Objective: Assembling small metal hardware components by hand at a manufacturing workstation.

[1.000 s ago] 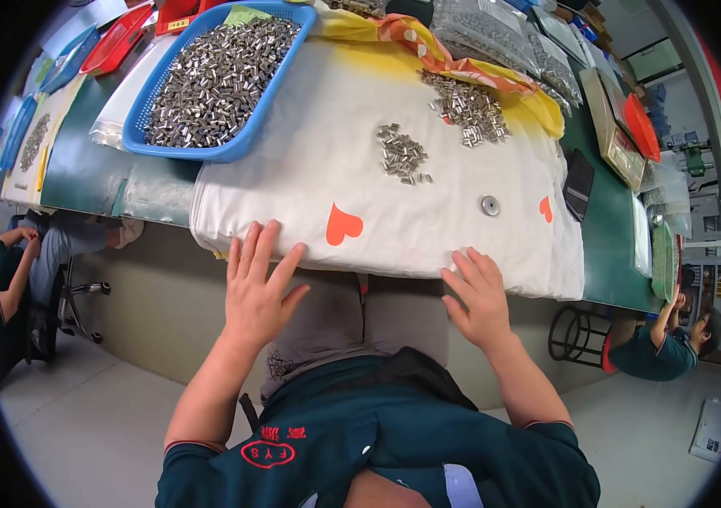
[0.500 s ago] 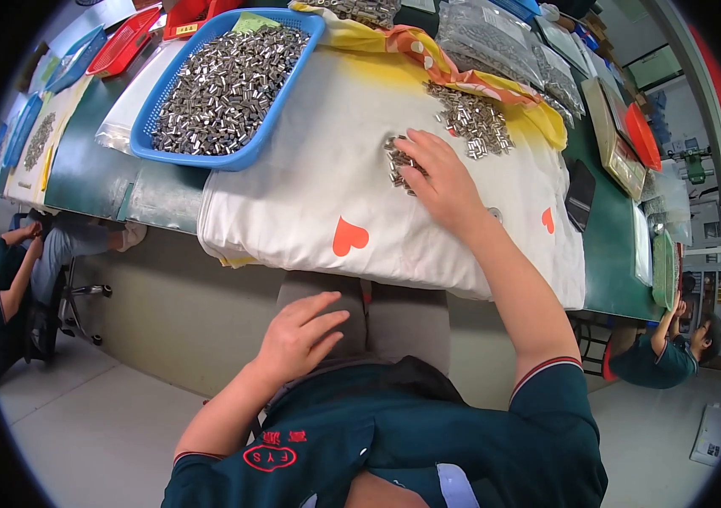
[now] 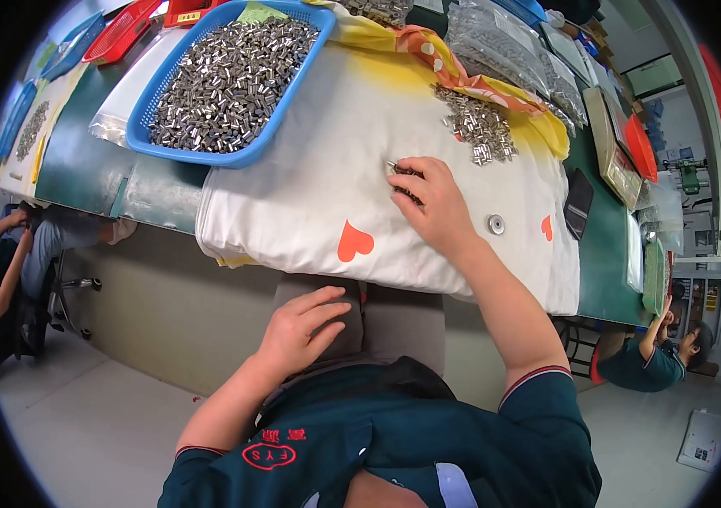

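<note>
My right hand (image 3: 435,203) is cupped palm down on the white cloth (image 3: 284,212), fingers curled over a handful of small shiny metal cylinders (image 3: 408,196). Part of that handful is hidden beneath the palm. A larger loose pile of the same cylinders (image 3: 483,131) lies beyond it on the cloth. To the right of my wrist sits a round metal disc (image 3: 496,223) with a hole in its middle. Over my lap hovers my left hand (image 3: 297,328), fingers stretched and slightly apart, holding nothing.
A blue plastic basket (image 3: 176,152) full of metal cylinders stands at the left. Clear bags of parts (image 3: 504,46) lie at the back. A dark flat case (image 3: 579,201) rests by the cloth's right edge. Seated people (image 3: 644,360) work at both sides.
My right hand has drawn the handful of metal cylinders toward me, leaving a gap to the larger pile. The metal disc shows fully now. My left hand has barely moved.
</note>
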A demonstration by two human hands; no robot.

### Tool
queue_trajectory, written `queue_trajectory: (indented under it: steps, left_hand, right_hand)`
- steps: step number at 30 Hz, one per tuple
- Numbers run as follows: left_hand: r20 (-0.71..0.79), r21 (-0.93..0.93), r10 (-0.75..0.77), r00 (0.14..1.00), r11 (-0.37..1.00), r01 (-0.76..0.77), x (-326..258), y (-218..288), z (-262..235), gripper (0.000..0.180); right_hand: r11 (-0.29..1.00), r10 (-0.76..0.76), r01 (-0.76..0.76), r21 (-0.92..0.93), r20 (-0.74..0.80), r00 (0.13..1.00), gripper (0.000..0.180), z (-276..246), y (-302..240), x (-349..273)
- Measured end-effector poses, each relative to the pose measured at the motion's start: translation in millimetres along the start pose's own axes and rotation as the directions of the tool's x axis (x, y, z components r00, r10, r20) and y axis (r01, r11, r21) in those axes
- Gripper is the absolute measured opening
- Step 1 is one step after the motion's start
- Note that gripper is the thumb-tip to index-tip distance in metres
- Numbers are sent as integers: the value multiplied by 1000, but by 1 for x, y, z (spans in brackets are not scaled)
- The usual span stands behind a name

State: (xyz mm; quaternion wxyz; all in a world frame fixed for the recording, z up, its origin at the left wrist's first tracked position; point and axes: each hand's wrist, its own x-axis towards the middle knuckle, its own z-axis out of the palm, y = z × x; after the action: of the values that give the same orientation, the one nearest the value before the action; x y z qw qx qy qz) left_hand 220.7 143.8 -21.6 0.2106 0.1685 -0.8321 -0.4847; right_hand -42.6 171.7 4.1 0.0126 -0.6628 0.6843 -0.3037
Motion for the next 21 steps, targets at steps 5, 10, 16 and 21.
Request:
queue_trajectory:
  steps: [5, 10, 16, 21]
  left_hand:
    - [-28, 16, 4, 1000, 1000, -4, -8, -2, 2, 24]
    - [-26, -4, -34, 999, 999, 34, -14, -1, 2, 24]
    - [-28, -76, -94, 995, 993, 92, -16, -1, 3, 24]
    - [2, -93, -79, 997, 993, 79, -14, 0, 6, 24]
  right_hand:
    - [1000, -12, 13, 26, -18, 1000, 22, -7, -6, -8]
    - [1000, 6, -7, -22, -59, 998, 23, -1, 5, 14]
    - [999, 14, -14, -32, 0, 1000, 20, 2, -7, -1]
    - [1000, 10, -9, -7, 46, 999, 20, -8, -16, -18]
